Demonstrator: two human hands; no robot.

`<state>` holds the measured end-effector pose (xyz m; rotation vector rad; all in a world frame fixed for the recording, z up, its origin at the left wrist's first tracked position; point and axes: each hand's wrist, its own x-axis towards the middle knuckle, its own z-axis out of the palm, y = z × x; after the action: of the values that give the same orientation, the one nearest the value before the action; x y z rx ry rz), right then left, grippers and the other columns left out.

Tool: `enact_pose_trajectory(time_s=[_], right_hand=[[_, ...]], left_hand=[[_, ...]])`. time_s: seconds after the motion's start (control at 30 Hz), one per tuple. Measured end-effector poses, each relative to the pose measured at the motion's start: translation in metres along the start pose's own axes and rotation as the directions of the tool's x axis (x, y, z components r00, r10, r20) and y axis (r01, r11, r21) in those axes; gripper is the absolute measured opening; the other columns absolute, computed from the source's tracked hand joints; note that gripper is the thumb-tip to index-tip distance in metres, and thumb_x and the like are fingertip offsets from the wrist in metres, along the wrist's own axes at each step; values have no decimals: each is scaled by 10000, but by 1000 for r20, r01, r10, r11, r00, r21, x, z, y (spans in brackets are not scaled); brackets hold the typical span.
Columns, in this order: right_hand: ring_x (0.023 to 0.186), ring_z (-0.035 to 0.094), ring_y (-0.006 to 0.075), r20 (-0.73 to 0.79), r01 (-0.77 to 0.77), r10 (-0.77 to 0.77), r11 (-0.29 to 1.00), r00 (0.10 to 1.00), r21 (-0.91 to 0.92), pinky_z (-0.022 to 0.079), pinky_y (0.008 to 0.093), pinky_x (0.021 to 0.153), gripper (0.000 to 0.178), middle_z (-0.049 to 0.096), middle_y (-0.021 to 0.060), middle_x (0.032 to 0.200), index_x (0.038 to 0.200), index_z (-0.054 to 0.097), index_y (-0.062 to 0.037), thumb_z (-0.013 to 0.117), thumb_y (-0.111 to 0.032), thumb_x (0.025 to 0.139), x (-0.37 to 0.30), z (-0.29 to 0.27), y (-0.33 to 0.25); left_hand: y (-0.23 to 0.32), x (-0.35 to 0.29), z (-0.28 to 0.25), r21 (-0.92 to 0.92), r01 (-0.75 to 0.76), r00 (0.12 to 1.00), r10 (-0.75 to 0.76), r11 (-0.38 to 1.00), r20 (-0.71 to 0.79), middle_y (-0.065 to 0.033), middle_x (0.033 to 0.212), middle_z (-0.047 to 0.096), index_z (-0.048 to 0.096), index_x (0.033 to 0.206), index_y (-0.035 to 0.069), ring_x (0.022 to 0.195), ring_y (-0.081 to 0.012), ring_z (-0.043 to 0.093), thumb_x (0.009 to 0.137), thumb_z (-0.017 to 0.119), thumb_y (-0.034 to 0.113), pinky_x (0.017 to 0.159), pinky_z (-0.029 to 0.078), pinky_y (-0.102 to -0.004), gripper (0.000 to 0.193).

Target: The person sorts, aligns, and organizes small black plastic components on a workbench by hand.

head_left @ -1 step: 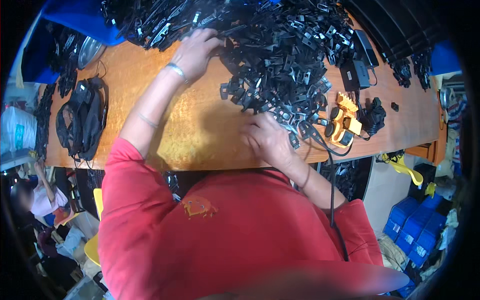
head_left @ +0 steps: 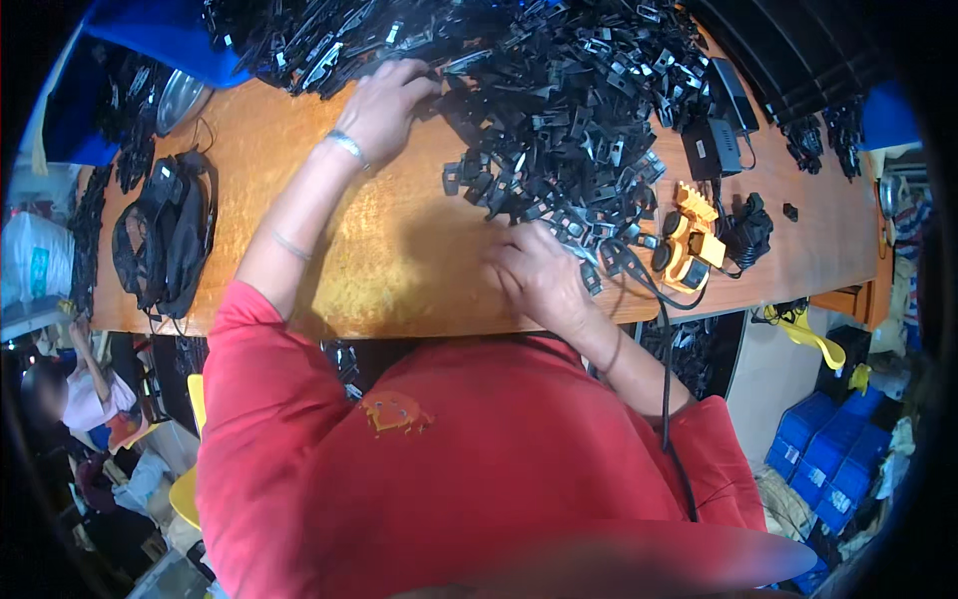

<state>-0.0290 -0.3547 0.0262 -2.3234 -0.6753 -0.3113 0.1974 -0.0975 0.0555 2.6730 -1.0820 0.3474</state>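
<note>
A large heap of small black plastic parts with metal bits (head_left: 569, 130) covers the far middle of the wooden table (head_left: 379, 270). At the heap's left edge lies my left hand (head_left: 384, 108), palm down. Its fingers reach toward the black parts, thumb and forefinger apart, and nothing shows in its grasp. My right hand (head_left: 539, 275) rests low over the table near the front edge, just below the heap's near end. Its fingers are curled in together, and whatever they may hold is hidden beneath them.
Right of the heap stand a yellow toy digger (head_left: 689, 245), a black power adapter (head_left: 712, 148) and a black cable (head_left: 666, 389) running toward me. A black mesh bag (head_left: 165, 235) lies at the left, below a metal bowl (head_left: 183, 102). Blue boxes (head_left: 828, 454) stand beyond the table.
My left hand has drawn back slightly to the left at the heap's edge. My right hand stays curled in nearly the same place.
</note>
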Motion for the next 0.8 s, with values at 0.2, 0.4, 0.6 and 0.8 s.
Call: enact_pose_trajectory(time_s=[0.2,0.4,0.6,0.8], right_hand=[[898,635,305,-31,-16,16,1000,999,-8,572,419,743,84,638,90,952,952,736,-57,726,-21,877,9,-5,-11],[890,637,296,-22,-9,10,1000,1000,6,564,414,732,110,637,76,952,975,752,-69,740,-33,871,9,-5,-12],[912,651,278,-25,-11,11,1000,1000,-23,586,394,726,112,651,58,970,975,761,-92,743,-57,870,9,-3,-10],[869,664,284,-6,-66,66,998,998,25,574,378,744,182,675,71,958,979,751,-75,776,14,822,11,-8,-11]], left_hand=[[-17,-46,-29,11,76,997,-76,997,-31,-70,1284,678,764,1125,121,1249,-314,591,898,695,42,1006,492,-437,249],[6,13,-22,1,-21,974,21,1000,-227,-44,1314,668,732,1204,134,1276,-291,603,888,705,44,1027,500,-444,330],[6,122,28,49,-135,986,139,990,-92,-24,1464,614,682,1370,242,1397,-257,548,866,802,125,1097,489,-463,531],[-4,150,36,101,-149,985,139,984,99,-12,1429,634,639,1404,270,1382,-239,559,901,752,171,1142,434,-481,526]])
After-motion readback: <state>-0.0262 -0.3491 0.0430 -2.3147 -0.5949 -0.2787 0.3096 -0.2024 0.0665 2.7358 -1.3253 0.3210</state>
